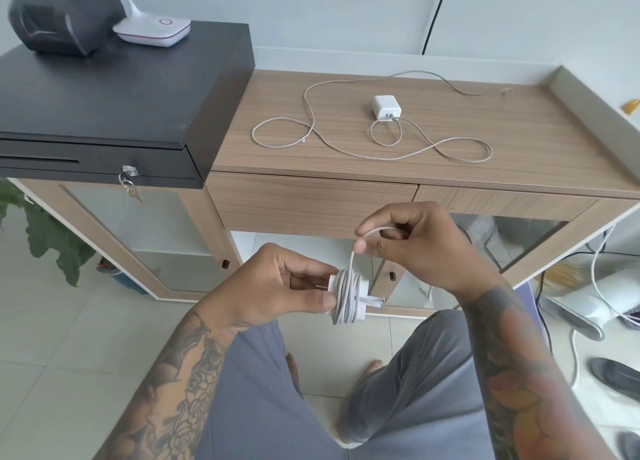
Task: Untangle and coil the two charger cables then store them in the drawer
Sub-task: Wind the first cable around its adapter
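Both hands work in front of the wooden cabinet [415,148]. Left hand [277,286] grips a white charger [343,298] with cable wound around it. Right hand [415,245] pinches the free cable end above it. On the cabinet top lies the second charger [386,107], its cable [346,148] spread loose. Below the top, the drawer [311,200] is closed.

Pale wall [346,9], white tiled floor [69,338], wooden cabinet [571,168], black cash drawer [104,96]
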